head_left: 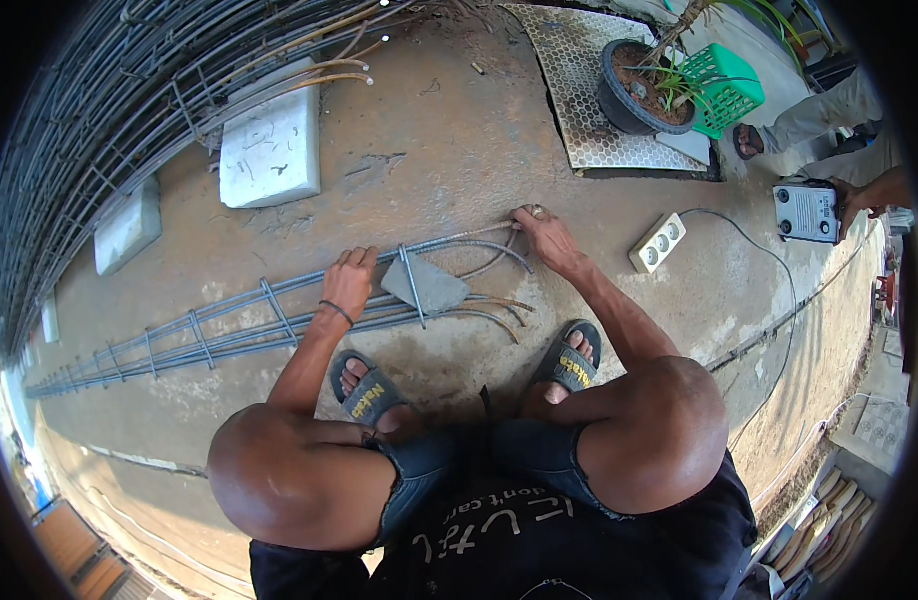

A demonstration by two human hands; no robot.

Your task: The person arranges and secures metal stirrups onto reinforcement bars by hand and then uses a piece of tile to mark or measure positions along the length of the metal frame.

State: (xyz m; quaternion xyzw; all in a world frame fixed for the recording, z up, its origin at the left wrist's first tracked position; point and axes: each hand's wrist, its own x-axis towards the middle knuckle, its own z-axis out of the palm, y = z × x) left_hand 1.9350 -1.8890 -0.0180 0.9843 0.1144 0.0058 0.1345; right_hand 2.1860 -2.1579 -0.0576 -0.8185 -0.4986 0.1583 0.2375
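A long rebar cage (214, 330) of ribbed bars tied with square stirrups lies across the ground in front of my feet, tapering away to the left. My left hand (351, 282) is closed over its upper bars, just left of the end stirrup (412, 285). My right hand (549, 240) pinches the tip of an upper bar at the cage's right end. Several other bar ends there curve outward, bent like hooks. A grey, roughly triangular slab (434, 287) sits at the end stirrup, between the upper and lower bars.
Stacked rebar cages (99, 130) fill the upper left, by white blocks (269, 140). A white power strip (657, 243) with a cable lies right of my right hand. Beyond are a potted plant (639, 95), a green basket (721, 90) and another person holding a boxy machine (807, 212).
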